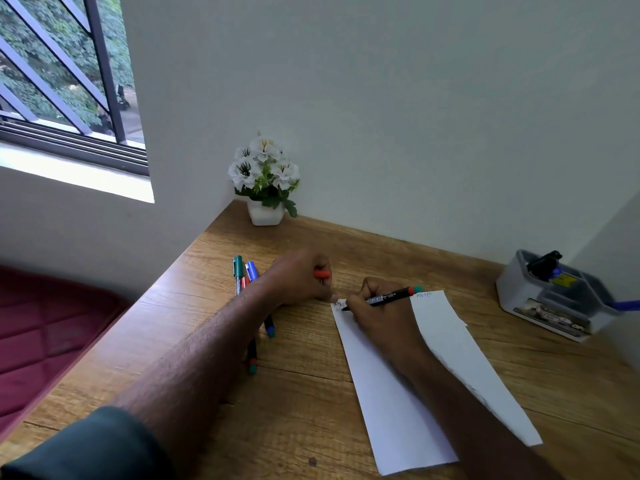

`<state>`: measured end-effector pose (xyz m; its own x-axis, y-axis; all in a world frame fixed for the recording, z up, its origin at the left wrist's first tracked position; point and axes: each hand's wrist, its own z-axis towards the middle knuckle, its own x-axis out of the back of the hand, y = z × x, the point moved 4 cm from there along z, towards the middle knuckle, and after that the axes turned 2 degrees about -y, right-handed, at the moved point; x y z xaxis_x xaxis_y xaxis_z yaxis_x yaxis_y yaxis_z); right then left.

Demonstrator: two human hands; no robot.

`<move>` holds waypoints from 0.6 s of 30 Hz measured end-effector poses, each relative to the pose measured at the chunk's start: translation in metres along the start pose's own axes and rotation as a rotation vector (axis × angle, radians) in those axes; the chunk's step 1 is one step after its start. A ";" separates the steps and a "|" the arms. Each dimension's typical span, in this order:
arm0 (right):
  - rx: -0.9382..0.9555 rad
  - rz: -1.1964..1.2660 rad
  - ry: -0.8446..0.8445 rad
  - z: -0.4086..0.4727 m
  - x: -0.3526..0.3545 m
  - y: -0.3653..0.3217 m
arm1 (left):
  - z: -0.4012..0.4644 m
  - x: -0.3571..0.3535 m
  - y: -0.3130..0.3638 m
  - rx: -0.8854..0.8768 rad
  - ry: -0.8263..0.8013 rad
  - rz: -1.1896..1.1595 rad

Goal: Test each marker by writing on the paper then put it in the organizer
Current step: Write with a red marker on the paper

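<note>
Wood-grain desk (311,393) fills the lower part of my view, pushed into a corner of pale walls, with a barred window (65,81) up at the left and a dark red cushion (45,341) beside the desk's left edge. I see a small white pot of white flowers (265,181) standing in the far corner of the desk.

My left hand (301,278) rests on the wood just left of the paper (398,410), curled closed around an orange-red cap (322,274) that pokes out between the fingers. One fingertip touches the paper's top left corner. My right hand (374,313) lies on the paper, fingers wrapped tight around a black marker (384,297) with an orange and teal rear end; its tip meets the sheet near the top left corner, where small written marks show. More faint writing sits at the paper's top right edge. The paper lies slanted on the desk, a second sheet or fold overlapping on its right side; I cannot tell which.

Several markers (244,277) lie in a loose group on the desk under and beside my left forearm, with green and blue caps showing. Well apart, at the right by the wall, sits the grey organizer (550,299), with dark items standing in its compartments.
</note>
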<state>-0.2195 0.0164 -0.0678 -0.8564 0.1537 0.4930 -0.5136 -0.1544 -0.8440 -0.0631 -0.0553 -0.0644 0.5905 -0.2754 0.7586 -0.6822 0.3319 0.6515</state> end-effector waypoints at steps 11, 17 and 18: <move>-0.002 -0.002 0.045 0.000 0.001 0.004 | -0.001 0.000 0.004 -0.060 0.023 0.001; 0.013 -0.037 0.038 0.000 0.002 0.002 | -0.003 0.000 0.006 -0.073 0.023 -0.017; 0.014 -0.041 0.037 0.000 0.002 0.002 | -0.003 0.001 0.007 -0.078 0.021 -0.015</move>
<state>-0.2221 0.0166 -0.0686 -0.8323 0.1957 0.5187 -0.5490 -0.1613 -0.8201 -0.0661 -0.0508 -0.0597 0.6101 -0.2618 0.7479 -0.6381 0.3972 0.6596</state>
